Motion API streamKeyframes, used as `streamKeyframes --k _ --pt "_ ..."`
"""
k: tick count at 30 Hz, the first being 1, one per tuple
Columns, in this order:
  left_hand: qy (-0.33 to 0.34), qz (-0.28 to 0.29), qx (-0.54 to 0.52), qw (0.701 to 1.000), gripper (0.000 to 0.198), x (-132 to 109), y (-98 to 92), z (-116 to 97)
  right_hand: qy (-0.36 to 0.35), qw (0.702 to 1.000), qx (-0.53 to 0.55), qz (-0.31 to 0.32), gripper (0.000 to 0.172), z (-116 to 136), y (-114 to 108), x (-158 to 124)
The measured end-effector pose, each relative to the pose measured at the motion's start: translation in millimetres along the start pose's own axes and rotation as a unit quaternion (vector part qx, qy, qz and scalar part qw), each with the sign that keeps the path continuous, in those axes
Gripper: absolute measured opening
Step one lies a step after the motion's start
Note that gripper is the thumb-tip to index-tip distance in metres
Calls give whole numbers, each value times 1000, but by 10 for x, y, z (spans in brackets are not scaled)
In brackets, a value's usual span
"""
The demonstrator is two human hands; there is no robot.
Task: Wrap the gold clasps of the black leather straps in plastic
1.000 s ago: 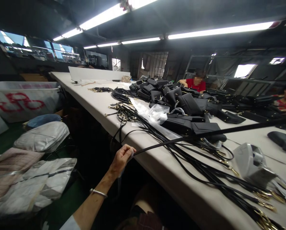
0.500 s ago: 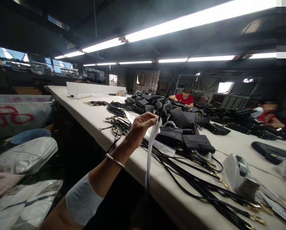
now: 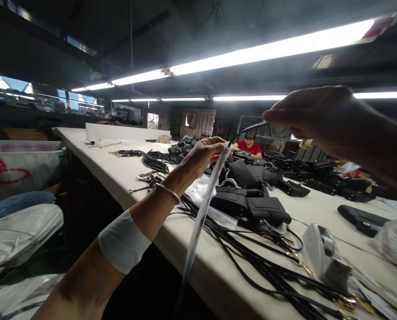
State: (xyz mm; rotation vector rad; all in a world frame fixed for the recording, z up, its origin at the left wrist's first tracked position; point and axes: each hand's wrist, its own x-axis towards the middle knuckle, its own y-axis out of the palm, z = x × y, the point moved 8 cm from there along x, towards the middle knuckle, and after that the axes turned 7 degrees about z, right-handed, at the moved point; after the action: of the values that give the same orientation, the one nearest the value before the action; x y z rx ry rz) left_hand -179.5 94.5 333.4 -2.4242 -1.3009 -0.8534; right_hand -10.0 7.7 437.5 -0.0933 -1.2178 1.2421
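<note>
One strap (image 3: 250,128), thin, black, bowed, above the table (image 3: 118,172) between your right hand (image 3: 313,113), blurred but pinched closed on it, and your left hand (image 3: 207,155), pinching a whitish translucent sleeve (image 3: 203,206), its lower end lost in shadow, the strap's right end hidden.

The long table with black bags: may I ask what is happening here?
The left hand pinches the top of a translucent sleeve that hangs down. The right hand appears to hold a black strap that runs to the left hand. Black bags and strap bundles lie on the table, and another person in red is across it.
</note>
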Motion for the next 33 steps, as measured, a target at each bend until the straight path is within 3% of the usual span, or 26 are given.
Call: streamKeyframes --k 5,9,14,18,20,22,24,27,30,33 --pt "13 27 -17 999 11 -112 204 2 7 997 -29 73 39 96 462 -149" --pt "56 46 -1 997 12 -132 342 -58 35 990 84 108 28 -100 709 -178" --pt "143 -19 113 983 21 -215 429 -107 92 932 279 212 50 -285 1014 -324" --pt "178 -44 250 951 23 -267 539 -132 102 896 345 262 50 -320 1157 -505" --pt "163 -37 221 961 18 -292 537 -49 107 886 366 265 48 -373 1153 -554" --pt "125 -12 167 978 37 -361 544 129 129 882 372 259 46 -481 1112 -582" --pt "55 64 123 989 52 -493 647 407 151 884 364 251 44 -609 1042 -597" --pt "-77 178 104 976 41 -801 823 863 185 894 329 243 39 -836 920 -637" --pt "-110 137 140 974 39 -976 729 1047 232 883 268 309 47 -1109 926 -817" --pt "-96 105 185 972 37 -1016 624 1089 279 822 238 435 48 -1379 1084 -1231"
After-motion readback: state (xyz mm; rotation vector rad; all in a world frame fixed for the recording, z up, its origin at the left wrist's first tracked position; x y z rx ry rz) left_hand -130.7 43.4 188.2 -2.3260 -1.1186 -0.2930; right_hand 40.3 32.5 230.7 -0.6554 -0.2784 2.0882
